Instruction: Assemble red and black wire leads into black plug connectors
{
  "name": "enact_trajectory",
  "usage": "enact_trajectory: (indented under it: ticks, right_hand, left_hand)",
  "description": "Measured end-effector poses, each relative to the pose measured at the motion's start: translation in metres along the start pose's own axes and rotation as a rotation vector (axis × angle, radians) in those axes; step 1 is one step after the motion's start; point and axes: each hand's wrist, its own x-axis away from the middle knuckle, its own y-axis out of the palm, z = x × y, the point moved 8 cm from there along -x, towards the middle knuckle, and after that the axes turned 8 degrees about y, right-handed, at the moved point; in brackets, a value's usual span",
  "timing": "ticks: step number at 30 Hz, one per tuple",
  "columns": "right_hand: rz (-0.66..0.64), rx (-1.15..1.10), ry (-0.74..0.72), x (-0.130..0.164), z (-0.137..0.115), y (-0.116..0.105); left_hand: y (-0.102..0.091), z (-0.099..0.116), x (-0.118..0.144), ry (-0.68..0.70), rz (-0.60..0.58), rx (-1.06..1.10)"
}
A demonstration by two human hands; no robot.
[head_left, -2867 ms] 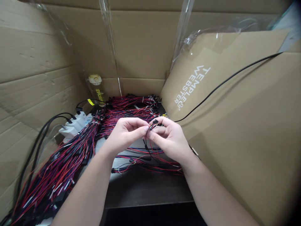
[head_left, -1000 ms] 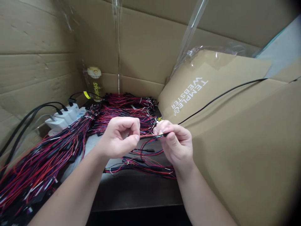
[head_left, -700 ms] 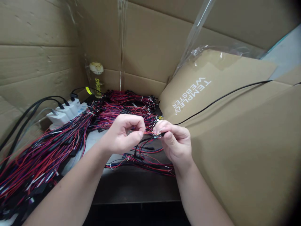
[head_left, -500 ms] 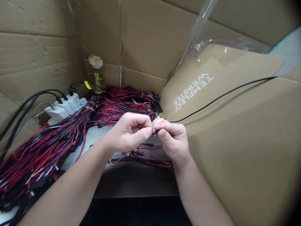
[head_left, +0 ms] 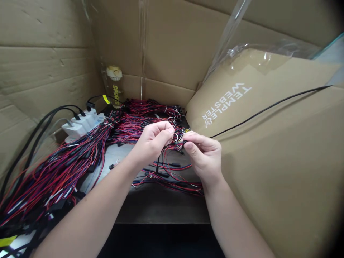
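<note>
Both hands are raised over the middle of the work surface, a small gap between them. My right hand (head_left: 206, 154) pinches a small black connector (head_left: 185, 142) between thumb and forefinger, with thin light wire ends sticking out toward the left. My left hand (head_left: 157, 139) is closed, thumb pressed on the curled forefinger; what it grips is hidden. Dark wires (head_left: 161, 157) hang just below the left fingers. Beneath the hands lies a loose bundle of red, blue and black wires (head_left: 172, 183) with black plugs.
Wire harnesses (head_left: 131, 125) are stacked at the back, and a thick bundle (head_left: 61, 165) fills the left. White power adapters (head_left: 82, 123) and a bottle (head_left: 115, 86) stand behind. A cardboard panel (head_left: 268, 143) closes the right side, with a black cable (head_left: 255, 116) across it.
The hands have drawn apart: fingertips that met now have a gap, and the connector stays in the right hand. The view has shifted slightly, moving the surroundings rightward.
</note>
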Motion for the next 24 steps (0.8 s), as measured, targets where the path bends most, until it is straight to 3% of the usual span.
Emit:
enact_trajectory:
  ticks: [9, 11, 16, 21, 24]
  right_hand:
    - [0.211, -0.012, 0.155, 0.000, 0.024, -0.013]
    - [0.200, -0.008, 0.174, -0.002, 0.028, -0.010]
    - [-0.033, 0.185, 0.301, -0.004, 0.028, 0.003]
    - [-0.532, 0.609, 0.521, 0.013, 0.036, 0.021]
    - [-0.684, 0.716, 0.607, 0.023, 0.045, 0.022]
  left_hand:
    - [-0.011, -0.006, -0.004, 0.114, 0.171, -0.021]
    - [-0.010, -0.010, -0.004, 0.107, 0.211, 0.017]
    - [-0.011, -0.014, -0.005, 0.008, 0.314, 0.127]
    - [-0.017, -0.008, -0.005, -0.011, 0.406, 0.205]
    - [-0.021, -0.008, -0.004, -0.022, 0.430, 0.253]
